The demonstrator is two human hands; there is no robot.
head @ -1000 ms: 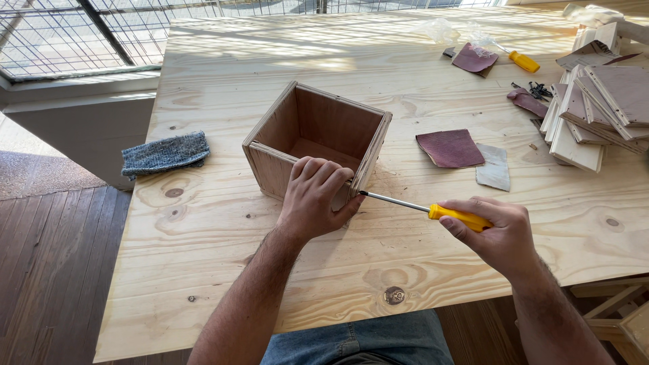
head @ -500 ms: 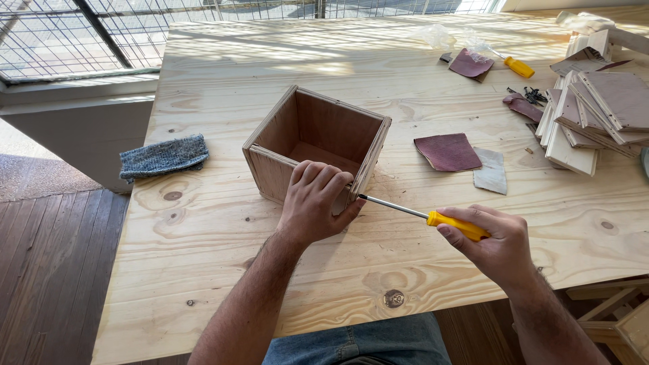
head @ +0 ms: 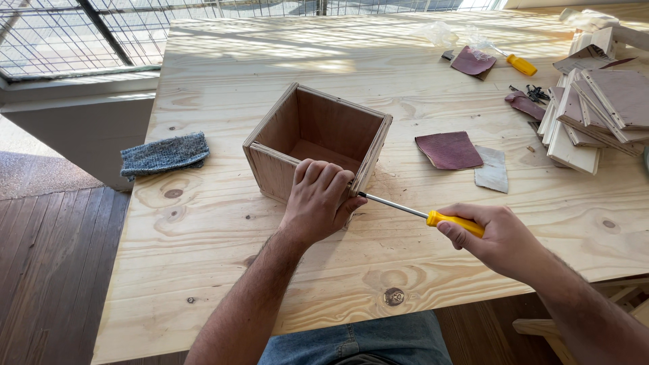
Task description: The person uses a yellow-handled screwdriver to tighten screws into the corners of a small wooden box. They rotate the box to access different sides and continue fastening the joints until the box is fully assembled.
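An open-topped plywood box (head: 318, 132) stands on the pale wooden table (head: 223, 223). My left hand (head: 321, 199) is clamped over the box's near corner, fingers curled on its front wall. My right hand (head: 497, 236) grips a screwdriver (head: 433, 217) by its yellow handle. The metal shaft runs left, and its tip meets the box's near right edge beside my left thumb. The exact contact spot is hidden by my fingers.
A folded blue-grey cloth (head: 164, 154) lies at the table's left edge. Sandpaper sheets (head: 449, 150) rest right of the box. A stack of plywood panels (head: 595, 111) and dark screws (head: 537, 93) sit far right, with a second yellow-handled screwdriver (head: 520, 64) behind.
Both hands stay on the box and screwdriver. Only the camera view has shifted slightly; the grip and the tool's position against the box look unchanged.
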